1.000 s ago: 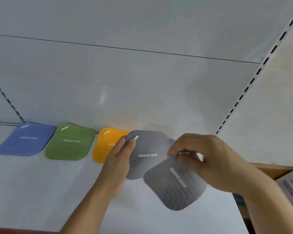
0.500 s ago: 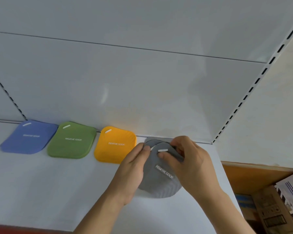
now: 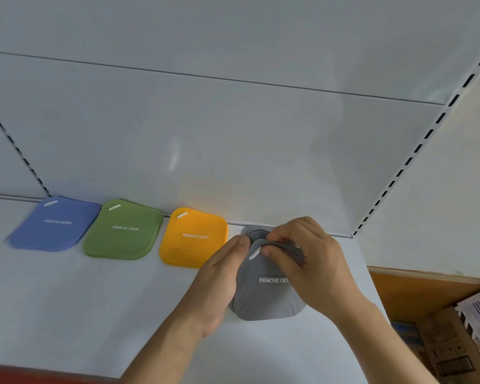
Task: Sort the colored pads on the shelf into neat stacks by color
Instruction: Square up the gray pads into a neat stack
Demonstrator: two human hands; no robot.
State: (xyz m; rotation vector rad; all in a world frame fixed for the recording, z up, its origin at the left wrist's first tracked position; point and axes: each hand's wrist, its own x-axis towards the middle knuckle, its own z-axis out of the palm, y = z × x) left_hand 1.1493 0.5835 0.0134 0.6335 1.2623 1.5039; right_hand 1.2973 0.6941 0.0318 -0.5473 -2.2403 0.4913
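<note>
1. Grey pads (image 3: pixel 263 297) sit at about five o'clock in our head view, on the white shelf (image 3: pixel 67 314), close to the back panel (image 3: pixel 205 134) and just right of the orange stack.
2. We have both hands on that grey pile. Our left hand (image 3: pixel 219 281) lies along its nine o'clock edge, fingers fairly straight and pressed against the side, holding nothing.
3. Our right hand (image 3: pixel 313 267) comes over the pile from three o'clock. Its thumb and fingers are curled and pinch the upper corner of the top grey pad, beside the white slot there.
4. That top pad carries white lettering, "REMOVE ODO", with the rest hidden under our right hand. A further grey edge peeks out at the pile's twelve o'clock side; we cannot tell how many pads lie beneath.
5. Toward nine o'clock along the back edge we see a row of three more stacks: orange pads (image 3: pixel 194 236) nearest the grey, touching our left fingers or just beside them, then green pads (image 3: pixel 124 230), then blue pads (image 3: pixel 56 224) farthest out. Each shows a white slot at its upper left corner.
6. At four o'clock, past the shelf's end, cardboard boxes (image 3: pixel 449 347) stand lower down, partly cut off by the frame edge.
</note>
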